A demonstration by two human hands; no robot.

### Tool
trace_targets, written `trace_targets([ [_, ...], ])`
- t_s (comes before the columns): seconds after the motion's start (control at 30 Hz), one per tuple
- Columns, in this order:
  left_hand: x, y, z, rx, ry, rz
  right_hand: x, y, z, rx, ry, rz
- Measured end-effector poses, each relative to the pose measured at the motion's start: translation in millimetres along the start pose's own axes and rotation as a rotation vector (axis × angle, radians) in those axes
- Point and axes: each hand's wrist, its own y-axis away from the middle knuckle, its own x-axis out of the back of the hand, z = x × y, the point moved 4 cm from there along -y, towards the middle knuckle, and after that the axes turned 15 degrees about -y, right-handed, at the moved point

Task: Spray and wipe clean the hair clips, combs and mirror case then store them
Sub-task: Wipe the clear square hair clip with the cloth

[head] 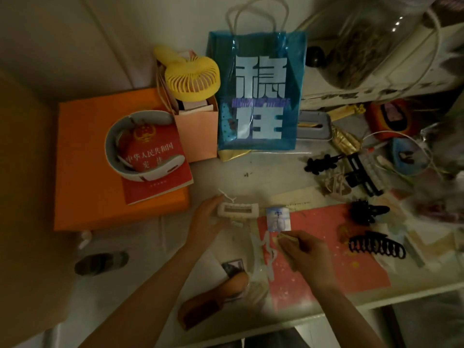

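Observation:
A white rectangular hair clip [238, 210] lies on the table, and my left hand [207, 219] holds its left end. My right hand [305, 252] pinches a small pale cloth or wipe [285, 237] just below a small pale blue card-like case [278, 218]. Several black claw clips lie to the right: one [376, 246] on the pink mat [326, 272], one [364, 210] above it, another [320, 163] farther back. A brown wooden comb [213, 300] lies near the front edge.
A blue plastic bag [258, 96] stands at the back middle beside a yellow hand fan [192, 77] in a pink paper bag. An orange box [88, 159] with a red book on it sits left. Clutter fills the right side.

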Motion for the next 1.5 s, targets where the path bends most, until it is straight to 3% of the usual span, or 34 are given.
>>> trace_targets([
  [0.53,-6,-8,-19,0.084,0.082,-0.059,-8,-13,12,-0.017,-0.057,0.020],
  [0.77,12,13,-16,0.149,0.117,0.012,-3,-9,7,-0.005,-0.093,0.035],
  [0.9,34,28,10,0.100,0.163,0.092,-1,-4,-6,0.022,-0.108,0.001],
  [1.07,69,34,59,0.067,0.235,0.164,0,-2,-48,0.130,-0.127,-0.015],
  [1.17,99,36,104,-0.062,0.190,0.220,3,-3,-86,0.192,-0.195,-0.004],
  [1.27,135,41,150,-0.234,0.124,0.291,7,-2,-138,0.284,-0.205,-0.027],
  [1.5,214,50,238,-0.298,0.071,0.415,6,24,-271,0.504,-0.307,-0.129],
])
